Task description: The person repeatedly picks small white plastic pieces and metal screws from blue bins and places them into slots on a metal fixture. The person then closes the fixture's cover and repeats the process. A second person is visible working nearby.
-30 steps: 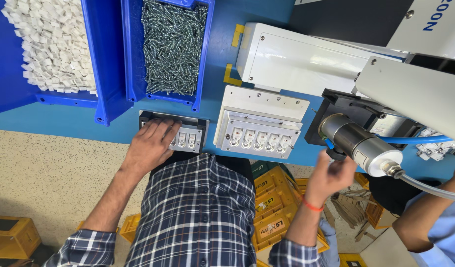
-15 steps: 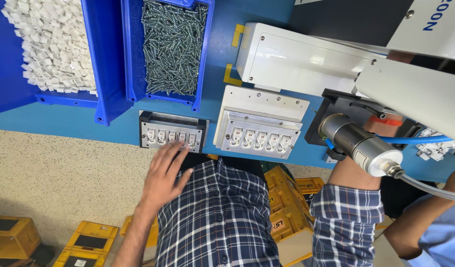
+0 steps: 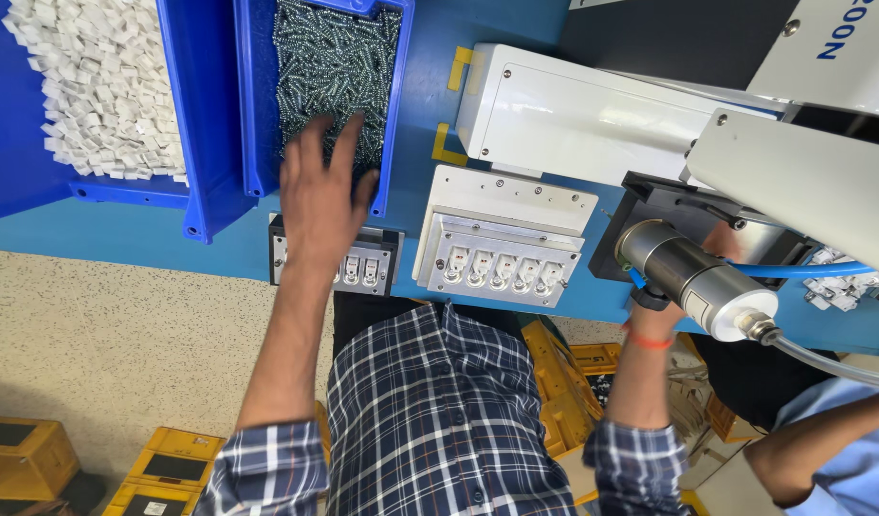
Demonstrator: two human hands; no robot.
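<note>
1. Head view: left hand (image 3: 317,186) reaches with fingers spread, palm down, holding nothing; its fingertips lie at the near edge of the screws (image 3: 336,53) in the blue bin (image 3: 254,115).
2. Most of the screw pile lies just beyond the fingertips, away from the body; the bin's long axis runs along the reach.
3. Small fixture (image 3: 363,269) sits under the wrist.
4. Right hand (image 3: 693,263) is mostly hidden behind the metal cylinder (image 3: 697,282); I cannot tell its grip, and it is well apart from the screws.
</note>
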